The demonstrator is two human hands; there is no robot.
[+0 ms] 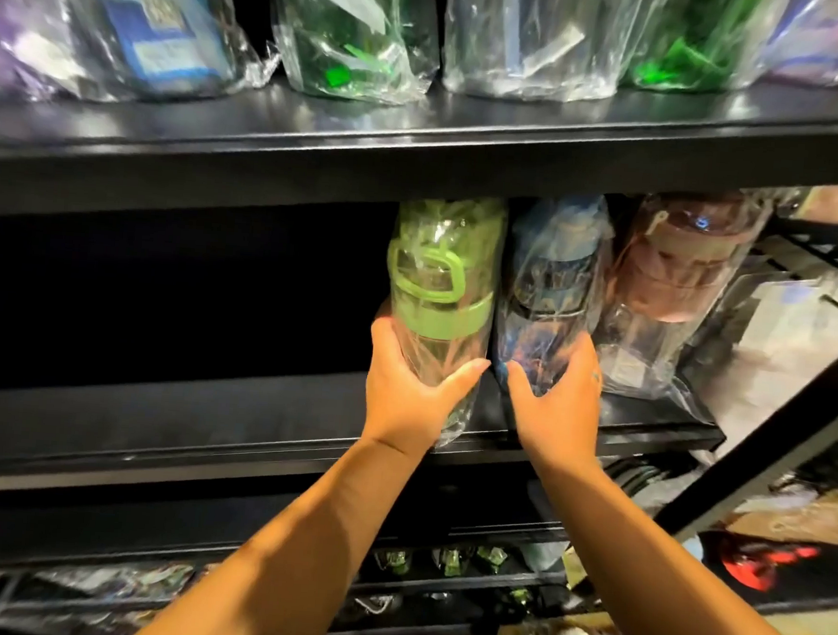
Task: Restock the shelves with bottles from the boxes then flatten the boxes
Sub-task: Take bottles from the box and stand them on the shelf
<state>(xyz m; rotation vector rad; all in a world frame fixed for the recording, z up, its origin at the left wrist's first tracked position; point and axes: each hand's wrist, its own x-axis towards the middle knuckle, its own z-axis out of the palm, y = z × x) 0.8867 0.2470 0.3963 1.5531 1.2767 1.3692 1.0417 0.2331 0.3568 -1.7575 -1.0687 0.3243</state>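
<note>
Your left hand [409, 391]: clamped on the lower body of the green bottle [439, 289], thumb across its near side, fingers curled round its left side
Your right hand [557, 406]: clamped on the lower body of the blue bottle [550, 287], thumb on its left, fingers on its right
Hands counted: two, side by side, thumbs near each other but apart
Green bottle: one, green lid and carry loop, sealed in a clear plastic bag; it stands on the middle shelf [201, 431] with the bag's bottom at the near edge
Blue bottle: one, in its own clear bag, just right of the green one and touching it, a little farther back on the same shelf
Pink bottle [677, 281]: one, also bagged, just right of the blue one at the shelf's right end
Middle shelf count: three bottles, all at the right; the left part is dark
Top shelf [419, 143]: six bagged bottles in a row, from left purple [10, 31], blue [164, 26], green [357, 35], clear [531, 37], green [699, 39], and a pale one [833, 39]; the end ones are cut off by the frame
Lower shelf [463, 580]: a few small green-topped items [449, 560], too blurred for you to count
</note>
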